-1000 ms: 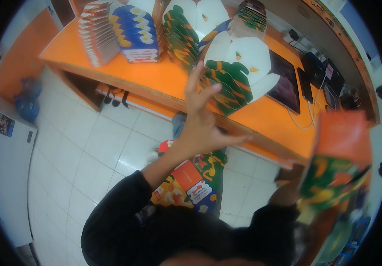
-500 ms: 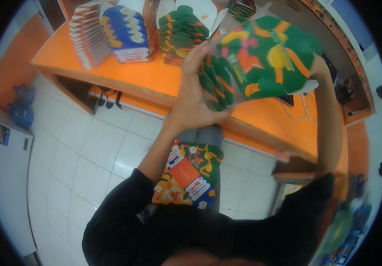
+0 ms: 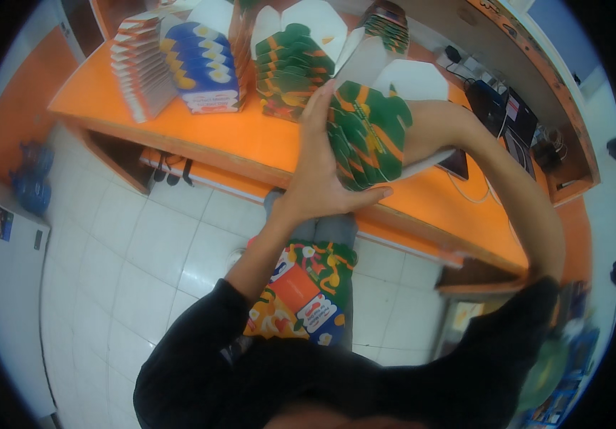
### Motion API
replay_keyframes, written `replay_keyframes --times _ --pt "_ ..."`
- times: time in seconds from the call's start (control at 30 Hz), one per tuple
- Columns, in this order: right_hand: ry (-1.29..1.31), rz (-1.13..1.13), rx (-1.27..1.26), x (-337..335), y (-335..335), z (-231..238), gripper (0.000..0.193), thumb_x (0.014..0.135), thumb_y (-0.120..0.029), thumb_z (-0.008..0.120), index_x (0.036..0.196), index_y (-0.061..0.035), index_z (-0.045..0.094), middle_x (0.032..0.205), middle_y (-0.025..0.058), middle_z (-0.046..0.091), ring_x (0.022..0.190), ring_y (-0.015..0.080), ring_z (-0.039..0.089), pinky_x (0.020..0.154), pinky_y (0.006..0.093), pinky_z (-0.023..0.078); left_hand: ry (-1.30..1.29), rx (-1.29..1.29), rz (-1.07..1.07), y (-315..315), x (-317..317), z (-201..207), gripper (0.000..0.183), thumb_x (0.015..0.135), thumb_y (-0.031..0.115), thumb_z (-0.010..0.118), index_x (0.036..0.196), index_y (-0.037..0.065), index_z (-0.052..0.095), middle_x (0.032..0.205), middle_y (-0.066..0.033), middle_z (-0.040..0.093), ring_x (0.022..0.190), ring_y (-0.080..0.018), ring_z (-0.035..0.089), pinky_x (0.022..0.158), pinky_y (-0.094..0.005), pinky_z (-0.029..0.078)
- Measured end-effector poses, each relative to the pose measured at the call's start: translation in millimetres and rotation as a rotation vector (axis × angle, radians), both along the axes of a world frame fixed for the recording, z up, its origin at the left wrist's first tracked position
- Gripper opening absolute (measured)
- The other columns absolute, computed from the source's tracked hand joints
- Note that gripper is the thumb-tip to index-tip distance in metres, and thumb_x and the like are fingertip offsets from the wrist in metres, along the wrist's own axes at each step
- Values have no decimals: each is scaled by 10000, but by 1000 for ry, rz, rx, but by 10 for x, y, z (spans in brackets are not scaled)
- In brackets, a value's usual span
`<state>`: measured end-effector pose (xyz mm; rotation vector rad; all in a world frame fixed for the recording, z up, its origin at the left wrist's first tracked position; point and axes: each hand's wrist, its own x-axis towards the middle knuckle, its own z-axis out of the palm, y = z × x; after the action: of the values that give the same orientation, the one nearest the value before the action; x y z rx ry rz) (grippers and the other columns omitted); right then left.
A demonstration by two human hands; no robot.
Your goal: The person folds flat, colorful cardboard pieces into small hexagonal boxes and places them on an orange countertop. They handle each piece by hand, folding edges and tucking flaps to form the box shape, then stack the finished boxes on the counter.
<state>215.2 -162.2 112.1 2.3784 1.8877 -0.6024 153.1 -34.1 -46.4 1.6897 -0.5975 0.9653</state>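
Observation:
My left hand (image 3: 315, 175) grips a nested stack of green paper food cartons (image 3: 366, 139) with orange patterns, its fingers along the left side and its thumb stretched out beneath. White open flaps (image 3: 414, 80) stick up behind the stack. From the right, my right forearm (image 3: 494, 161) bends in behind the cartons. My right hand is hidden there, so its fingers do not show. Just left of my left hand, another stack of green cartons (image 3: 290, 71) stands on the orange desk (image 3: 250, 139).
Blue cartons (image 3: 204, 64) and an orange-and-white stack (image 3: 135, 75) stand at the desk's left. More cartons (image 3: 386, 28) lean at the back. Black electronics (image 3: 515, 118) and a white cable (image 3: 476, 193) lie at the right. A colourful printed apron (image 3: 301, 286) shows below my arms.
The large green carton that my right hand held up at the right now sits against the stack in my left hand. My right hand has moved left, out of sight behind it.

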Motion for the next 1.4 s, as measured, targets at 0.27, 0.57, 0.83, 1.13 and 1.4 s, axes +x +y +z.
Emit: replay_keyframes --times 0.27,0.57,0.83,1.13,1.4 --pt "-96 -50 -3 -110 166 -379 508 809 -261 635 1186 56 506 1148 251 505 1049 362 536 876 392 442 -92 -183 48 -15 -62 -67 1245 542 322 870 1436 -15 73 1452 -195 196 1347 -338 247 1097 -432 225" --pt "169 -177 235 -709 369 -379 636 810 -159 606 1275 135 286 896 266 594 772 371 640 669 398 511 -183 -202 122 418 -344 -170 888 684 403 712 1356 69 238 1311 -199 397 1183 -300 454 1015 -419 357" --pt "276 -253 272 -835 440 -566 577 794 -178 644 1221 67 343 873 243 630 800 355 658 670 429 520 191 -734 -416 607 -454 -167 598 865 574 361 1157 71 500 1158 -105 541 1060 -194 543 876 -334 489" --pt "222 -278 156 -785 514 -458 524 787 -145 653 1230 17 425 965 212 632 838 337 658 721 395 525 -121 -366 119 550 -389 -330 772 784 306 649 1383 150 189 1291 -215 452 1166 -314 486 1006 -439 384" --pt "183 -127 1046 -1116 -93 -95 215 814 -48 611 1026 -16 593 972 135 613 920 279 602 736 355 487 242 112 33 918 -344 -168 1253 533 326 818 1452 163 -18 1442 -192 273 1288 -392 370 1051 -457 330"
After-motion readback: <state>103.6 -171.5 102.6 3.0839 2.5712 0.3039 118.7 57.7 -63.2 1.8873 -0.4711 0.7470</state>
